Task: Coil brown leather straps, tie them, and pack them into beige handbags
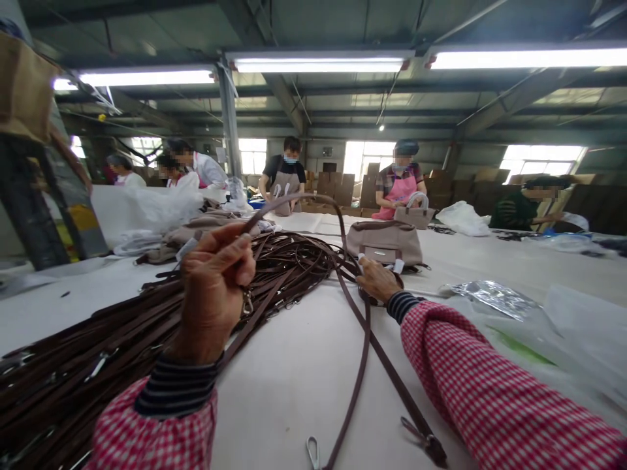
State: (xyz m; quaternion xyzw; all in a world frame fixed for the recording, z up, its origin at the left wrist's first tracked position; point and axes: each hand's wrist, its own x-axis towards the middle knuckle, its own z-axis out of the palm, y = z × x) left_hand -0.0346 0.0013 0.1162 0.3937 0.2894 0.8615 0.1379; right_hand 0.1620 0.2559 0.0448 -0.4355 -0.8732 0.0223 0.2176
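Observation:
My left hand (215, 287) is raised and closed, pinching a long brown leather strap (337, 212) between thumb and fingers. A metal clasp (247, 300) hangs just below those fingers. From there the strap arcs over to the right, toward my right hand (379, 281). That hand is closed low in front of a taupe handbag (385, 241); dark brown material shows beneath it, but what its fingers hold is hidden. Under and beyond my left hand spreads a big heap of brown straps (289, 271) with metal clasps. Loose strap lengths run down the white table (289, 385) toward me.
Clear plastic and silvery wrapping (494, 297) lie at the right. More taupe bags (191, 228) and plastic bags (151, 209) are piled at the back left. Several people stand along the table's far side; one in a pink apron (399, 189) handles a small bag (414, 214).

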